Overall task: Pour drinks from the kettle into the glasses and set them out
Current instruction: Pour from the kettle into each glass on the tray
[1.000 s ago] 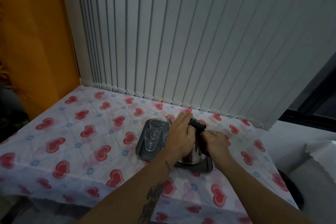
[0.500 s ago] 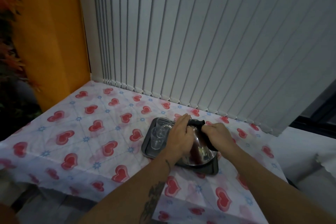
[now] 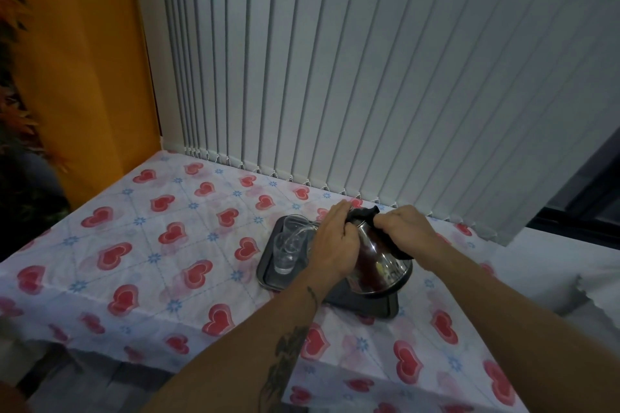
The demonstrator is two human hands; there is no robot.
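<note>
Head camera looked down over a table under a white tablecloth (image 3: 161,282) printed with red hearts and small blue flowers. A dark tray (image 3: 367,307) lay on the cloth toward the right side of the table. Clear glasses (image 3: 286,256) stood upright and close together on the tray's left part. The steel kettle (image 3: 380,263) was at the tray's right part, tipped leftward toward the glasses, so that its round base faced right and toward the camera. The left hand (image 3: 333,243) lay over the kettle's upper side, just beside the glasses, its fingers bent down around the metal and the thumb tucked against it. The right hand (image 3: 404,228) gripped the kettle by its handle, which was wrapped in a black cloth (image 3: 364,214); the fingers were curled tight round the cloth, and a fold of it stuck out between the two hands. The spout was hidden behind the left hand, so whether any drink was running into a glass could not be told. A dark tattoo (image 3: 285,357) showed on the left forearm. White vertical blinds (image 3: 335,77) hung behind the table, their lower ends just above its far edge, and an orange wall (image 3: 87,70) stood to the left.
</note>
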